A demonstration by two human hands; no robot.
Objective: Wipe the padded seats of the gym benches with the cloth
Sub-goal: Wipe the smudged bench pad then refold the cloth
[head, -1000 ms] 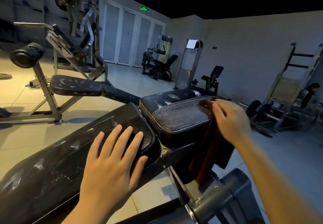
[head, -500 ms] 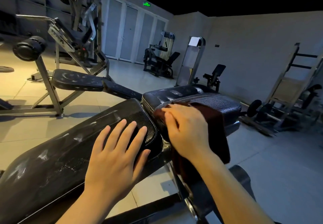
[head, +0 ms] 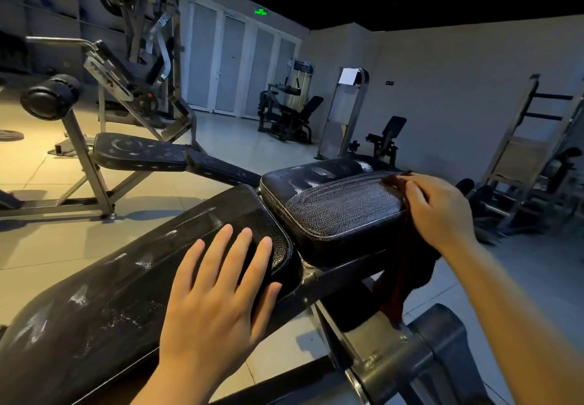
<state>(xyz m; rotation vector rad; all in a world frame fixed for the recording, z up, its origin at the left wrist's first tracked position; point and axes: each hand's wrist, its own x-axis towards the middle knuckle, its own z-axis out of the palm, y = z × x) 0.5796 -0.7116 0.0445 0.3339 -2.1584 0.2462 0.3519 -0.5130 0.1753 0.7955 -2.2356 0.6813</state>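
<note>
A black padded seat (head: pixel 335 208) with cracked leather sits at the centre, joined to a long worn back pad (head: pixel 104 291) running to the lower left. My left hand (head: pixel 215 303) lies flat with straight fingers on the back pad's upper end. My right hand (head: pixel 439 208) grips a dark red-brown cloth (head: pixel 401 278) at the seat's right edge. Most of the cloth hangs down past the side of the seat.
A second bench (head: pixel 139 155) with a roller pad (head: pixel 50 95) stands to the left on the tiled floor. Foam rollers (head: pixel 439 347) on this bench's frame lie at lower right. Weight machines (head: pixel 287 110) and a rack (head: pixel 531 152) line the back and right.
My right hand has swept the cloth from the seat's left end across to its right edge. My left hand has stayed flat on the back pad.
</note>
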